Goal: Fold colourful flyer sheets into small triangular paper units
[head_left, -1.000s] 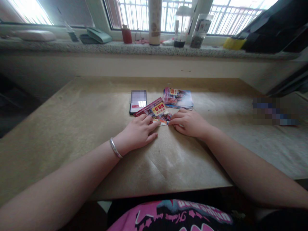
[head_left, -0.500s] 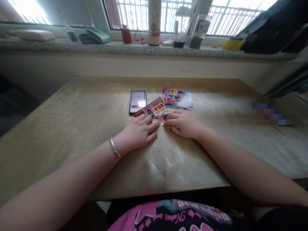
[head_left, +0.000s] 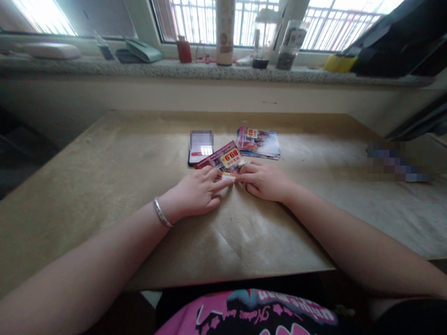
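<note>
A red printed flyer (head_left: 226,159) with a yellow price patch lies at an angle on the table in front of me. My left hand (head_left: 197,191), a silver bangle at its wrist, rests flat on the flyer's near left part with the fingers apart. At the near right edge, my right hand (head_left: 266,180) has its fingers bent and pressed together on the paper. The index fingertips of both hands almost meet at the flyer's near corner. A stack of similar flyers (head_left: 263,143) sits just beyond my right hand.
A phone (head_left: 196,157), partly blurred out, lies behind the flyer's left end. The tan table (head_left: 104,195) reaches the wall. Bottles, a tall cylinder (head_left: 224,42) and a green case (head_left: 145,50) stand on the stone sill. Far right lies a blurred-out item (head_left: 398,163).
My left hand's thumb has drawn back to the left, and its index finger reaches a little further right along the near edge. My right fingertips have slid slightly left. The flyer stays put.
</note>
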Tool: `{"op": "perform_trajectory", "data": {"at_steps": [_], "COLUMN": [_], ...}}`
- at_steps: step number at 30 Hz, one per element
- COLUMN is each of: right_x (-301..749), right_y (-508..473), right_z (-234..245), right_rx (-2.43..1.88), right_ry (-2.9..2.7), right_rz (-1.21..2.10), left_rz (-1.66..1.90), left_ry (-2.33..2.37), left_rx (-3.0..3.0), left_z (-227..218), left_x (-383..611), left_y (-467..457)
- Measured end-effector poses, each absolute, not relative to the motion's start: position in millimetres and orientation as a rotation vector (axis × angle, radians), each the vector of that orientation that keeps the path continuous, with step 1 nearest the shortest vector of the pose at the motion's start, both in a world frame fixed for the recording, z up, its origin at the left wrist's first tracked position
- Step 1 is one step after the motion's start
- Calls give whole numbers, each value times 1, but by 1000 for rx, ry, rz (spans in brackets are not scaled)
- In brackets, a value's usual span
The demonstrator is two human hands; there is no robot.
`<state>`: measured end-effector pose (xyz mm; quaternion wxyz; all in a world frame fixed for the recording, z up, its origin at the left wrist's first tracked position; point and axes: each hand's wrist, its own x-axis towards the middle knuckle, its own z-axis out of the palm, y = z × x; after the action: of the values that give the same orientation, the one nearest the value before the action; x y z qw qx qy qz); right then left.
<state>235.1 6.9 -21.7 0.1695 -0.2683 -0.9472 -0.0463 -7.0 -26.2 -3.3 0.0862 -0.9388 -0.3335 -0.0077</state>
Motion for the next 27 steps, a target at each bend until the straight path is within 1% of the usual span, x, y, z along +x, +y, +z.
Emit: {"op": "perform_trajectory", "data": {"at_steps": [15,27], "right_x": [235,235], "right_y": [7,7], "right_z": [-20,-20], "right_rx": [-780,-781], "right_ry": [-2722,-2709], "right_rz": [-110,-71], "left_rz": [-56,-47], "left_ry": [-1095,-957], "left_rx": [-2826,-2898], "left_z": [-1,2], "left_x": [-6,-21], "left_y": [-25,-16]}}
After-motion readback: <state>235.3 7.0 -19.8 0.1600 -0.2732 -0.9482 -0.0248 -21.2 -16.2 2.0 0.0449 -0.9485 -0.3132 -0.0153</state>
